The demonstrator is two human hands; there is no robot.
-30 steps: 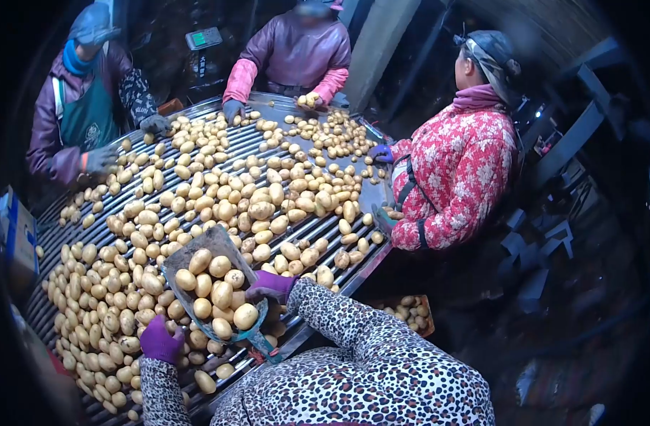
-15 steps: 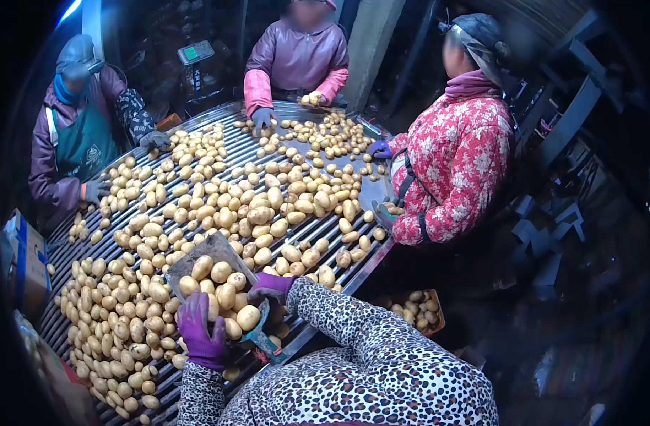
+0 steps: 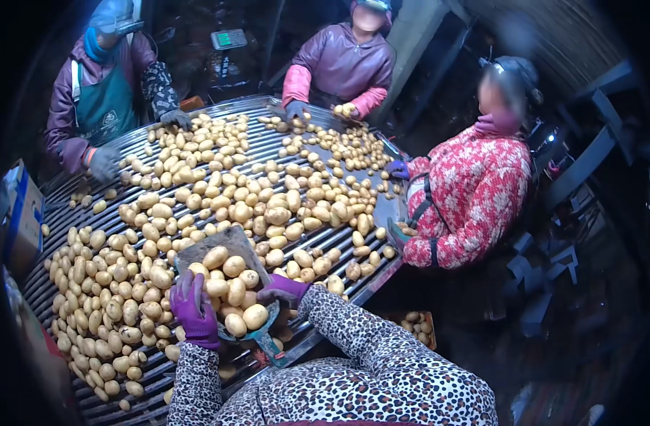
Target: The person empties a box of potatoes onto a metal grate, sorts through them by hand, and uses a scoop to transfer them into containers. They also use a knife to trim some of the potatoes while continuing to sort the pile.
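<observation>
Two gloved hands, left hand [image 3: 193, 310], right hand [image 3: 282, 290], both gripping potato-filled scoop [image 3: 218, 242]

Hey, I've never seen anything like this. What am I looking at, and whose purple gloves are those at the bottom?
The camera sits on one person's head, looking down, so the purple-gloved hands are that person's own. The left hand and right hand hold a scoop heaped with potatoes. Beyond it is a table of metal bars strewn with more potatoes. Three other people stand around it, their gloved hands among the potatoes.
</observation>
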